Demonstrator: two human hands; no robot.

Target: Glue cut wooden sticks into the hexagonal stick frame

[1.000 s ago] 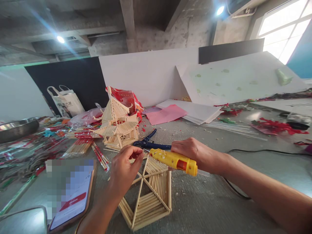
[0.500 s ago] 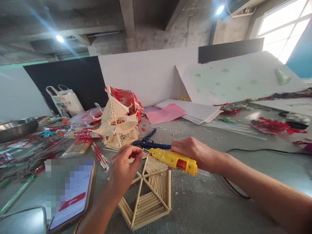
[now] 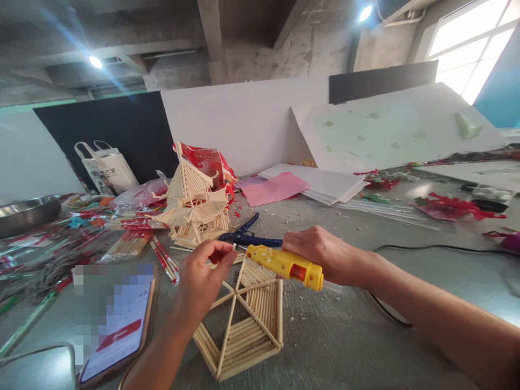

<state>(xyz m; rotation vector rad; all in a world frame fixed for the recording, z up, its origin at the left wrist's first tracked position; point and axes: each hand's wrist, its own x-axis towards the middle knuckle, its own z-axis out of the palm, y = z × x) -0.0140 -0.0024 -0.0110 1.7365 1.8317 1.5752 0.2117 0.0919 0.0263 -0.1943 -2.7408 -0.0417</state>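
Note:
My right hand grips a yellow glue gun, its nozzle pointing left at the top of a flat hexagonal panel of wooden sticks lying on the grey table. My left hand pinches a short stick piece right at the nozzle tip, above the panel's upper edge. Behind them stands a small pagoda-like model of sticks.
Blue-handled pliers lie just behind the glue gun. A phone rests at the left front, bundles of chopsticks and wrappers further left. Pink paper, white boards and red scraps lie at the back. The gun's black cable runs right.
Both hands and the glue gun stay together at the panel's top edge; the view has shifted slightly, nothing else has visibly moved.

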